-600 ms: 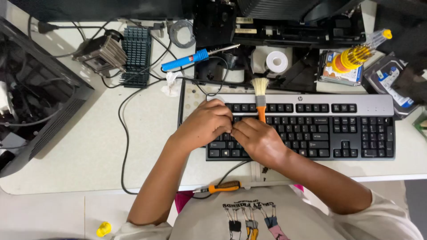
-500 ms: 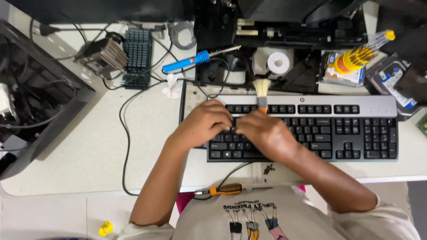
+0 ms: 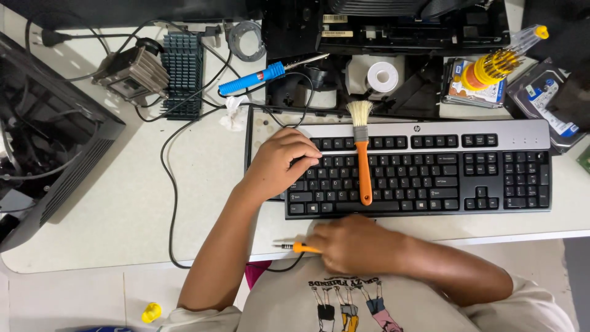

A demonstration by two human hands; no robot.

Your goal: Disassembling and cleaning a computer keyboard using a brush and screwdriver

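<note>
The left hand (image 3: 279, 163) lies flat on the left end of the black and silver keyboard (image 3: 424, 169), fingers spread loosely over the keys and closed on nothing; it seems to be steadying the board. The right hand (image 3: 353, 243) is at the near edge of the white table (image 3: 123, 203), curled around the orange handle of a small screwdriver (image 3: 295, 247) whose metal tip sticks out to the left. How tightly the fingers grip cannot be told, because the hand is blurred.

An orange-handled brush (image 3: 362, 157) lies loose across the keys, bristles at the far edge, handle pointing near. It rests on nothing but keycaps, so any shift of the keyboard could roll it off and onto the table.

The screwdriver sits right at the table's near edge; a slack grip could drop it into the lap or onto the floor. Its tip points toward the left forearm, so a quick swing up could jab the arm or scrape a keycap.

A black cable (image 3: 169, 184) loops along the table just left of the left arm, and an elbow could snag it. On the far side, a blue soldering iron (image 3: 255, 77) rests near the keyboard's far left corner, close enough for a pushed keyboard to knock it.
</note>
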